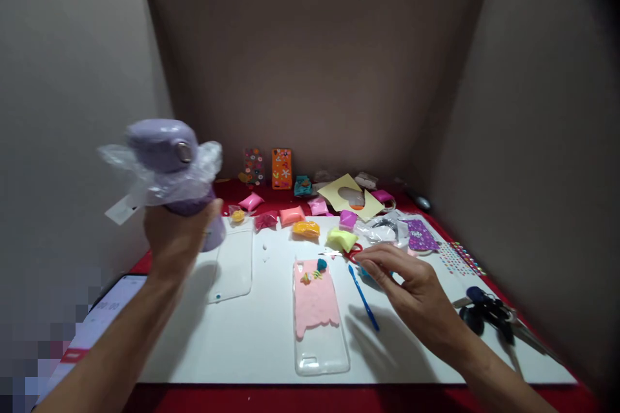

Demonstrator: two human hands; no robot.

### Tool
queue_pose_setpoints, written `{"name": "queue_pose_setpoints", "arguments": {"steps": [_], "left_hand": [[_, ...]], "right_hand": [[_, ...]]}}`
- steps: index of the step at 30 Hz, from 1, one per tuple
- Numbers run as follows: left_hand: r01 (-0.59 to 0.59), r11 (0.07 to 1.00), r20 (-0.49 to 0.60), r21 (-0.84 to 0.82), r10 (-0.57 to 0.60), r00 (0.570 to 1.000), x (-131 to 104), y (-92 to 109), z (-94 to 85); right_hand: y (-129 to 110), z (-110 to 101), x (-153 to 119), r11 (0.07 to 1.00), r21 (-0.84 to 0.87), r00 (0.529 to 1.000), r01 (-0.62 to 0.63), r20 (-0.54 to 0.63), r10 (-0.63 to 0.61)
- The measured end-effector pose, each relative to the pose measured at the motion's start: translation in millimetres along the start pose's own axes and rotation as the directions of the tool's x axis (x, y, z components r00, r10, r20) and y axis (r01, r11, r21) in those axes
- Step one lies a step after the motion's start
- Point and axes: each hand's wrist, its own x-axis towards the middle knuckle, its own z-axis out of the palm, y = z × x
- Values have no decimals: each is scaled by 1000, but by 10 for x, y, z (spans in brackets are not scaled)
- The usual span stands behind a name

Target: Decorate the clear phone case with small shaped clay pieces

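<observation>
White board (242,348) crowded: left hand (177,239) grasps purple bottle (162,139), right hand (419,287) hangs loose, apparently empty; if the plastic wrap (169,186) slips, bottle could hit bare clear case (236,264).

one head-worn view, facing forward and down, white board (242,342) near, back wall (314,64) beyond

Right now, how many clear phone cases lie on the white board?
2. The pink-layered phone case lies at front center; the bare phone case lies farther left, a small blue dot near its lower-left corner. More could be hidden under the clutter.
</observation>
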Motion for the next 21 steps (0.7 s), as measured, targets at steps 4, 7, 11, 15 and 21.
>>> {"name": "queue_pose_setpoints", "arguments": {"steps": [4, 7, 11, 15, 21], "left_hand": [[-34, 999, 16, 30, 33, 999, -541, 356, 297], [-58, 997, 93, 45, 53, 994, -847, 465, 434], [-134, 990, 128, 31, 129, 983, -1053, 470, 540], [-144, 989, 173, 38, 135, 975, -1150, 428, 632], [-159, 986, 156, -53, 165, 974, -1209, 435, 640]], "right_hand": [[-444, -177, 230, 988, 138, 995, -74, 79, 63], [-703, -281, 425, 969, 223, 981, -108, 180, 68], [-915, -364, 584, 929, 347, 957, -131, 288, 27], [-1110, -405, 625, 971, 209, 953, -112, 298, 46], [-1339, -434, 702, 999, 0, 948, -44, 316, 41]]}}
